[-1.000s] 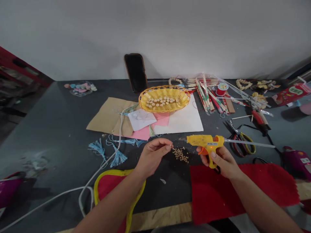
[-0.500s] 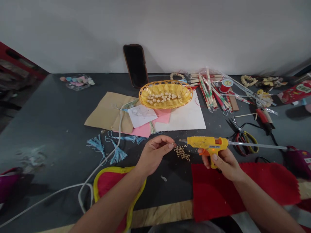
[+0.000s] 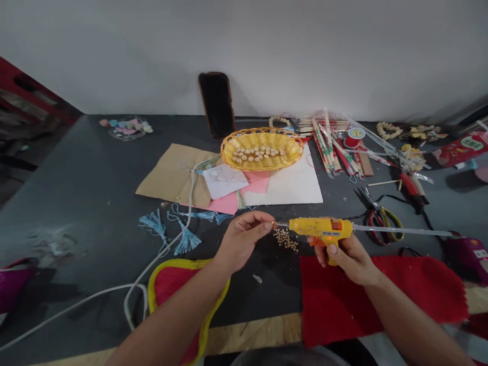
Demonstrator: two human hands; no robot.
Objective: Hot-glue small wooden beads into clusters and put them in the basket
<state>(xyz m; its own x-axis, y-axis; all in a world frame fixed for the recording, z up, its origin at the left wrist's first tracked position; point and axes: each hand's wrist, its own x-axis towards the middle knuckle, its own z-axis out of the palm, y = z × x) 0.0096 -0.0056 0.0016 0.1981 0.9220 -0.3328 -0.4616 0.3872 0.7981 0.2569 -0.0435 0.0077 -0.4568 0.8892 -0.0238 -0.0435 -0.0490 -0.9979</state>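
Note:
My right hand (image 3: 348,256) is wrapped round the grip of a yellow glue gun (image 3: 320,228), fingers at its orange trigger. A long clear glue stick (image 3: 400,231) sticks out of its back end. My left hand (image 3: 244,236) pinches a tiny pale bead (image 3: 273,224) between thumb and forefinger. The gun's nozzle meets or almost meets the left fingertips; whether it touches the bead I cannot tell. Below the nozzle lies a small heap of brown beads (image 3: 285,240). Behind them stands a yellow oval basket (image 3: 263,166) with small pale bead clusters inside.
Blue tassels (image 3: 186,242) and a white cable (image 3: 152,264) lie to the left. Scissors (image 3: 385,218) rest right of the gun. Red felt (image 3: 335,300) lies under my right forearm. A phone (image 3: 217,104) leans on the wall beside paper sheets (image 3: 173,173).
The glue gun has moved left, bringing its nozzle up to my left fingertips. My left hand keeps its pinch and has hardly moved.

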